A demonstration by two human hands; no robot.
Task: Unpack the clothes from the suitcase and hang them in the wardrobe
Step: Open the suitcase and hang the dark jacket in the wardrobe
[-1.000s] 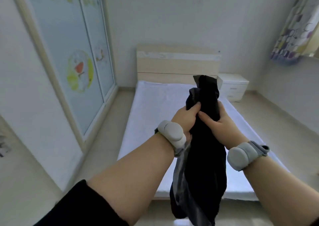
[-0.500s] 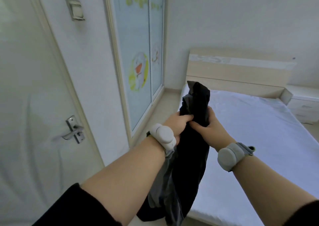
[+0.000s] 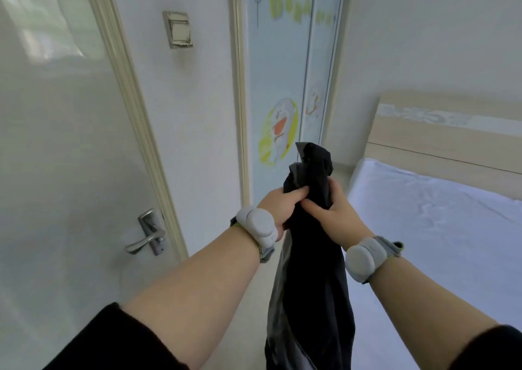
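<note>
Centrally, the left hand (image 3: 278, 204) and right hand (image 3: 336, 211) were close together, both gripping the bunched top of a black, limp fabric garment (image 3: 313, 271), which hung down between the forearms. Beyond it stood the pale sliding-door wardrobe with cartoon decals (image 3: 278, 87). A white-sheeted bed (image 3: 437, 228) lay at right.

The garment (image 3: 310, 271) hangs between door (image 3: 56, 172) at left and bed (image 3: 437, 228) at right, wardrobe (image 3: 278, 73) behind it.
</note>
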